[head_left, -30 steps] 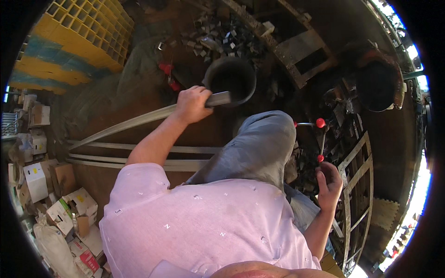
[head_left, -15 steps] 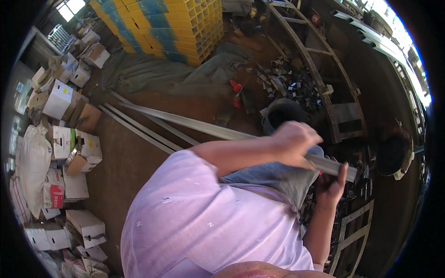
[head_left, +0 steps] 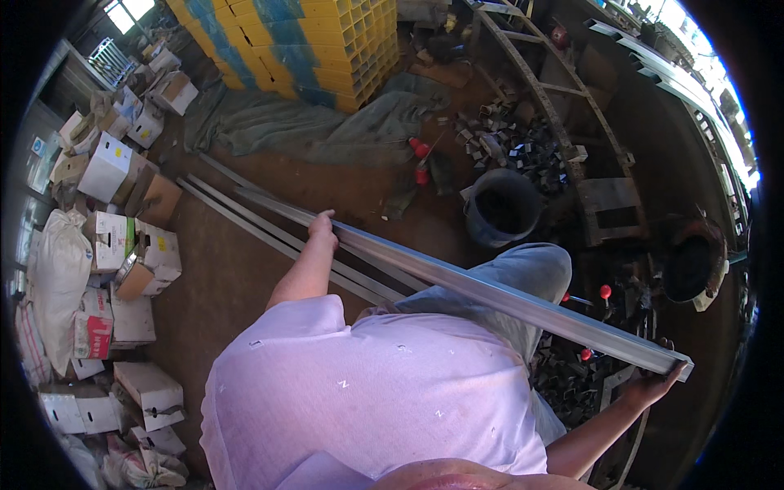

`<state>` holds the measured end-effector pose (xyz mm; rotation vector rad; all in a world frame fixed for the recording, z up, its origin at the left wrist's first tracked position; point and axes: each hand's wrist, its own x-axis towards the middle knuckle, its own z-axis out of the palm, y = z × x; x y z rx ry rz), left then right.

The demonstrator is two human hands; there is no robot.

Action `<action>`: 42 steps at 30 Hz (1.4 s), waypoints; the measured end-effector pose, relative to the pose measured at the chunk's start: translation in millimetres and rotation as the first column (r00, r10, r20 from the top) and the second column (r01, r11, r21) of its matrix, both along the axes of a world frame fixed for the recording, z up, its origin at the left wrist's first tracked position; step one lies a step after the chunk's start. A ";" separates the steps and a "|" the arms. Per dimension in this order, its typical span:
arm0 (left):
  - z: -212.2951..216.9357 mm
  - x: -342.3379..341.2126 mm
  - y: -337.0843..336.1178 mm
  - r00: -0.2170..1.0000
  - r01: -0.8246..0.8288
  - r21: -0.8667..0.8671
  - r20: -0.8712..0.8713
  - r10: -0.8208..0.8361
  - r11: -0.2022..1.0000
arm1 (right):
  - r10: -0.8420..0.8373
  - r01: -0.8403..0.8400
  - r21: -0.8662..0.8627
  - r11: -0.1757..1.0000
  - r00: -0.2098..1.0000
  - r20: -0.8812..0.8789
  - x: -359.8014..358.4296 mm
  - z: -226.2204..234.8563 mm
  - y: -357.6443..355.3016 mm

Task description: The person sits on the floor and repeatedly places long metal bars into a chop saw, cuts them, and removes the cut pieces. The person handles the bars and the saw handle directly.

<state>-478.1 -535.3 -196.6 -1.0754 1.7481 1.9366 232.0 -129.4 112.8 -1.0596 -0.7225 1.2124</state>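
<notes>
Observed: the person carries a long grey metal bar (head_left: 490, 290), running from about ten o'clock to four o'clock across the view, level above the dirt floor (head_left: 237, 278). The left hand (head_left: 322, 230) grips the bar partway along, fingers wrapped over its top edge. The right hand (head_left: 653, 382) supports the near end from beneath, fingers curled up around it; how firmly they close cannot be told. More bars (head_left: 245, 216) lie on the floor at nine o'clock. A dark bucket (head_left: 502, 216) stands at one o'clock, with metal offcuts (head_left: 510, 143) beyond it.

Assessment: the far end projects well past the left hand. Good practice is to hold the bar level, keep the hands wide apart, and turn slowly, clear of the bucket and stacked yellow crates (head_left: 327, 41).
</notes>
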 end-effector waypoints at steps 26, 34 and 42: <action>200.9 281.0 320.8 0.473 0.603 0.797 -0.324 -0.819 0.033 | -0.885 0.858 0.220 0.465 0.446 0.130 457.6 -8.2 -242.6; 206.3 293.3 515.2 0.506 0.725 0.688 -0.486 -0.713 0.045 | -0.862 0.841 0.286 0.459 0.500 -0.085 374.7 -88.9 -301.6; 186.3 263.0 626.8 0.681 0.663 0.698 -0.411 -0.606 0.271 | -0.819 0.830 0.138 0.541 0.557 -0.140 137.2 -61.5 -247.2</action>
